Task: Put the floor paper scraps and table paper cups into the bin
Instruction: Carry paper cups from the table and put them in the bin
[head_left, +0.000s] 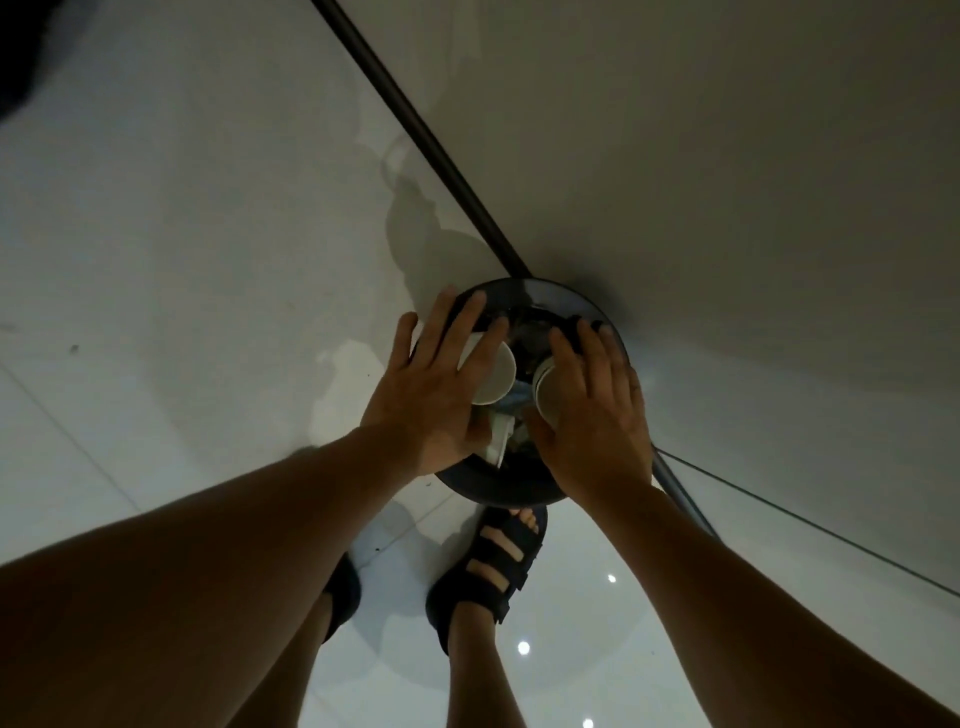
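Status: late stage. My left hand (431, 395) and right hand (597, 410) are over the bin (493, 493), one cup under each; neither cup is in yet. White scraps (496, 447) already lie inside; left to do: drop both cups. Right fingers and thumb curve round the right cup (548, 395); left fingers lie spread, nearly straight, across the left cup (493, 374), and in this dim view I cannot tell whether they grip it. Cups: thin white paper, tapered, round-rimmed. Bin: dark, round, smooth-rimmed. Floor (208, 260): glossy tile.
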